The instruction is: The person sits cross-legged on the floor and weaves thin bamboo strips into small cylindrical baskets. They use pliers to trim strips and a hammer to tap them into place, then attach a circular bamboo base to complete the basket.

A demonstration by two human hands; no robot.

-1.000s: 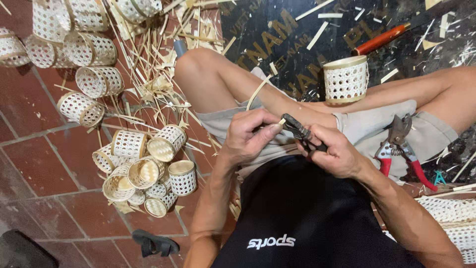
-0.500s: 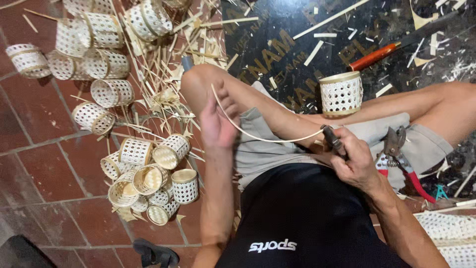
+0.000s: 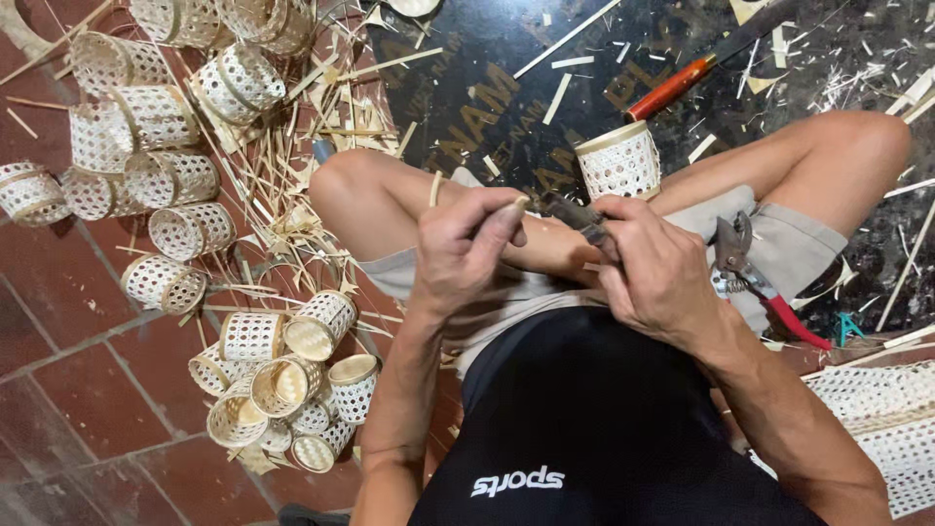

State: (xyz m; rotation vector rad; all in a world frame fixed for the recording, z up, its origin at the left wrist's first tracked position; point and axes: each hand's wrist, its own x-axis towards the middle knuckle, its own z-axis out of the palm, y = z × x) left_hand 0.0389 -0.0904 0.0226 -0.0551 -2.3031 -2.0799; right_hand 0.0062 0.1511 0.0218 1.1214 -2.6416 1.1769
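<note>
I sit cross-legged on the floor. My left hand (image 3: 469,248) pinches a thin bamboo strip (image 3: 435,188) that curls down over my left thigh. My right hand (image 3: 654,271) grips a dark knife (image 3: 575,212) whose blade points toward the left hand's fingertips. Both hands are close together above my lap. A small woven bamboo basket (image 3: 619,160) stands on the dark mat just beyond the hands.
Red-handled pruning shears (image 3: 755,280) lie on my right thigh. Several small woven baskets (image 3: 282,375) are heaped on the red brick floor at the left, with more (image 3: 146,117) farther back among loose bamboo strips (image 3: 292,175). A red-handled tool (image 3: 682,83) lies on the mat. Woven sheet (image 3: 881,419) at right.
My left hand, which had swung out over my left knee pulling the strip, has come back to the knife. The right hand has risen toward it.
</note>
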